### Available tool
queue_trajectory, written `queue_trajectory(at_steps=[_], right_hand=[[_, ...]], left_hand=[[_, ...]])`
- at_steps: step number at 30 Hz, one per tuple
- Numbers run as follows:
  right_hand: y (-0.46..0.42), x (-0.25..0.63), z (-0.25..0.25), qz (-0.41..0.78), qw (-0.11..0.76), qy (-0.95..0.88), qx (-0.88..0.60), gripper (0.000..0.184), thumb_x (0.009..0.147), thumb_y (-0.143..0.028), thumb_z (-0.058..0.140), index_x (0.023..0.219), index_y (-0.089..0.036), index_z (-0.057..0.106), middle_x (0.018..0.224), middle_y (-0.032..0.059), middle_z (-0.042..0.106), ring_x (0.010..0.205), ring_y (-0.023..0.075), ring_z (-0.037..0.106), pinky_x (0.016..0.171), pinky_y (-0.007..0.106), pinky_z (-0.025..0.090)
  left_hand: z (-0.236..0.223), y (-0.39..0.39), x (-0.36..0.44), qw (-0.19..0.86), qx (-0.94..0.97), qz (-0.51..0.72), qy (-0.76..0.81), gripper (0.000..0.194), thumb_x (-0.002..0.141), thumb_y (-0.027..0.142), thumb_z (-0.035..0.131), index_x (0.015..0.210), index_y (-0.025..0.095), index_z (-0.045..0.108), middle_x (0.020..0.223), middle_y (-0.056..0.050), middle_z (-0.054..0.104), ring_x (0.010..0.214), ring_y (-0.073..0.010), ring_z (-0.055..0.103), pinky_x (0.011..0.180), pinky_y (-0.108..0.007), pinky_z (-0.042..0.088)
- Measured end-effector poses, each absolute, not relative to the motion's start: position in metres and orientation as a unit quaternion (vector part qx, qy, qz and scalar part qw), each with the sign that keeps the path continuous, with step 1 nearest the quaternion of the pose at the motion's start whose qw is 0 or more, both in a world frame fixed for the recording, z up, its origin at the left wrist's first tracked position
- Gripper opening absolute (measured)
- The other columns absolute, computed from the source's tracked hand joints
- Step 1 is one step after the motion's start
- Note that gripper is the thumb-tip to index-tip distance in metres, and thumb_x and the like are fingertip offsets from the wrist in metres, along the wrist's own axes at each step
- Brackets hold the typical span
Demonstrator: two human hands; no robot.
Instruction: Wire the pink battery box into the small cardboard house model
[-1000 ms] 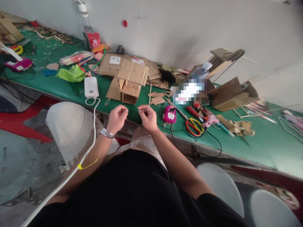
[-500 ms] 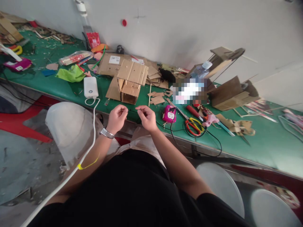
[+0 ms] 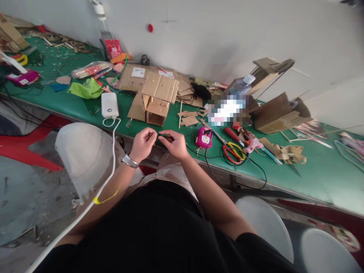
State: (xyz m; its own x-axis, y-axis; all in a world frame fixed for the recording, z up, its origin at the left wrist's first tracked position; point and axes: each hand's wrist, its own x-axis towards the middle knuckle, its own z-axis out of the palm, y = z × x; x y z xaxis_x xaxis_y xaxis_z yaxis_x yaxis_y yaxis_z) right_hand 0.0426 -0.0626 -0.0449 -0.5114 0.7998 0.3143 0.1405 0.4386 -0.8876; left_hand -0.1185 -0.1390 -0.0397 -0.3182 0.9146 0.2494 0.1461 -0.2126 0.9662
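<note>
My left hand, with a metal watch on the wrist, and my right hand meet at the front edge of the green table. Both pinch a thin black wire between thumb and fingertips. Their fingertips almost touch. Just beyond the hands stands a small cardboard house model. A pink socket block sits to the right of my right hand.
A white power bank with a white cable lies at the left. Red-and-yellow scissors, a pink glue gun, cardboard scraps and boxes crowd the right side. White stools stand in front of the table.
My hands have come together: the gap between them along the wire has closed, with the right hand moving left toward the left hand.
</note>
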Motion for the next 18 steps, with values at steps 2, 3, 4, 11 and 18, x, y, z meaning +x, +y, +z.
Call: queue_trajectory(at_steps=[2, 3, 4, 11, 18], right_hand=[[-0.0618, 0.0425, -0.0442, 0.408, 0.389, -0.767, -0.307, 0.034, 0.093, -0.053, 0.075, 0.103, -0.021, 0.080, 0.072, 0.0008, 0.063, 0.061, 0.0138, 0.048, 0.060, 0.028, 0.043], [-0.0614, 0.0425, -0.0436, 0.393, 0.393, -0.774, -0.302, 0.032, 0.093, -0.052, 0.074, 0.101, -0.022, 0.081, 0.074, 0.0017, 0.065, 0.064, 0.0147, 0.051, 0.063, 0.029, 0.046], [-0.0610, 0.0425, -0.0431, 0.380, 0.398, -0.781, -0.296, 0.030, 0.094, -0.051, 0.074, 0.100, -0.022, 0.081, 0.076, 0.0024, 0.066, 0.067, 0.0154, 0.054, 0.066, 0.030, 0.048], [-0.0591, 0.0425, -0.0411, 0.347, 0.428, -0.791, -0.266, 0.026, 0.097, -0.046, 0.073, 0.099, -0.022, 0.080, 0.095, 0.0065, 0.067, 0.078, 0.0173, 0.060, 0.073, 0.033, 0.053], [-0.0573, 0.0439, -0.0404, 0.305, 0.432, -0.805, -0.268, 0.017, 0.094, -0.041, 0.078, 0.100, -0.024, 0.080, 0.107, 0.0084, 0.068, 0.108, 0.0248, 0.064, 0.102, 0.044, 0.052]], left_hand=[[-0.0398, -0.1390, -0.1182, 0.317, 0.491, 0.603, 0.543, 0.020, 0.094, 0.037, 0.068, 0.085, 0.020, 0.063, 0.067, 0.002, 0.061, 0.057, -0.0120, 0.057, 0.054, -0.024, 0.046], [-0.0399, -0.1391, -0.1181, 0.318, 0.491, 0.602, 0.544, 0.020, 0.094, 0.037, 0.068, 0.085, 0.020, 0.064, 0.067, 0.002, 0.061, 0.057, -0.0120, 0.057, 0.054, -0.024, 0.046], [-0.0399, -0.1392, -0.1179, 0.318, 0.492, 0.601, 0.544, 0.020, 0.094, 0.037, 0.068, 0.084, 0.020, 0.064, 0.067, 0.002, 0.061, 0.057, -0.0119, 0.057, 0.054, -0.024, 0.045], [-0.0402, -0.1395, -0.1171, 0.323, 0.486, 0.599, 0.549, 0.020, 0.094, 0.037, 0.068, 0.084, 0.020, 0.064, 0.068, 0.001, 0.062, 0.058, -0.0119, 0.059, 0.055, -0.024, 0.047], [-0.0398, -0.1393, -0.1170, 0.331, 0.477, 0.606, 0.544, 0.020, 0.093, 0.036, 0.069, 0.084, 0.019, 0.064, 0.071, 0.001, 0.063, 0.058, -0.0114, 0.059, 0.055, -0.023, 0.047]])
